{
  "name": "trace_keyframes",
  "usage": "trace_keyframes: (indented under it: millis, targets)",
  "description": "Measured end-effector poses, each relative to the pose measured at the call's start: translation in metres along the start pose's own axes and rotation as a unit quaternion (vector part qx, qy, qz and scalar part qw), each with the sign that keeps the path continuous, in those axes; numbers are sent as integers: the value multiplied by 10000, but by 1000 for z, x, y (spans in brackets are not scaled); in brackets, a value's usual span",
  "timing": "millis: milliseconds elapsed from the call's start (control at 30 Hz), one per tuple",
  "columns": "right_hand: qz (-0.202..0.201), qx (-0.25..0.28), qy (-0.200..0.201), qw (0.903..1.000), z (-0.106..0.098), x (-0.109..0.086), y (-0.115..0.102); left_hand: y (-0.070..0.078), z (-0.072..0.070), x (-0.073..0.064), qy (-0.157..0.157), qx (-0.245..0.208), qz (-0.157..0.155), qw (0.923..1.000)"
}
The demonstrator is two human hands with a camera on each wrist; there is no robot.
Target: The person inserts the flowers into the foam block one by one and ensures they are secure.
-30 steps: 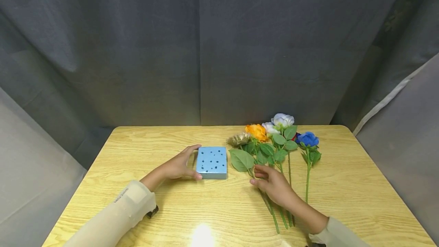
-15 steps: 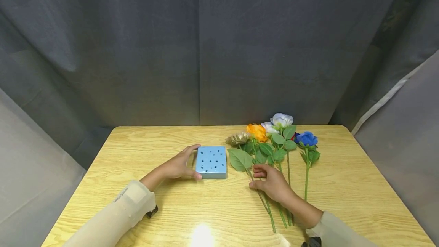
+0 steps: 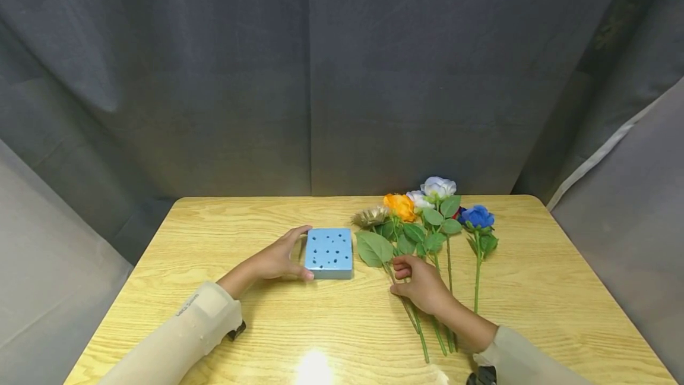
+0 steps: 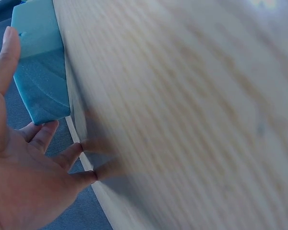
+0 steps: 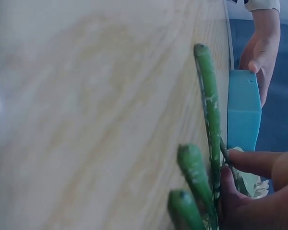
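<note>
A light blue foam block [image 3: 329, 249] with several small holes in its top lies on the table, left of a bunch of artificial flowers. My left hand [image 3: 275, 259] holds the block by its left side, thumb at the front corner and fingers at the back corner. In the left wrist view the thumb [image 4: 7, 57] lies along the block. My right hand [image 3: 422, 285] reaches over the flowers and pinches a thin stem [image 5: 224, 149] between thumb and forefinger. That stem runs up to a broad green leaf [image 3: 375, 248], close below a gold flower [image 3: 371, 216].
Orange [image 3: 399, 207], white [image 3: 438, 186] and red blooms lie in the bunch, their green stems [image 3: 422, 337] pointing toward me. A blue flower [image 3: 477, 217] lies apart at the right. Behind the wooden table [image 3: 267, 337] hangs a dark grey curtain [image 3: 214, 88].
My right wrist has shifted slightly left, and the stem ends under it have slid a little left too. The left hand and the block stay in place.
</note>
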State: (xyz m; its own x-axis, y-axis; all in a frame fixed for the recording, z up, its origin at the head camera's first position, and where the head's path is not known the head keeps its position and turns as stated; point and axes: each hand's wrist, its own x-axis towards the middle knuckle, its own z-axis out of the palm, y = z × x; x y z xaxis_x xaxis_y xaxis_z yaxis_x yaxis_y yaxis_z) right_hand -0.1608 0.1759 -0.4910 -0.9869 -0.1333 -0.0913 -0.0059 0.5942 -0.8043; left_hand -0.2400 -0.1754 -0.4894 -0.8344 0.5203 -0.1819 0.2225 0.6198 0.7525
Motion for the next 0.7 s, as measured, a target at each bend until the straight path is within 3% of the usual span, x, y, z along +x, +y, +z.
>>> trace_keyframes:
  millis: [233, 467, 700]
  targets:
    - [96, 460, -236, 9986, -5, 2, -3, 2, 0, 0, 33, -51, 60, 10000]
    - [364, 1130, -660, 9907, -13, 5, -10, 4, 0, -2, 24, -98, 8, 9999]
    - [503, 1364, -884, 9854, -18, 9, -12, 4, -1, -1, 16, -60, 40, 10000]
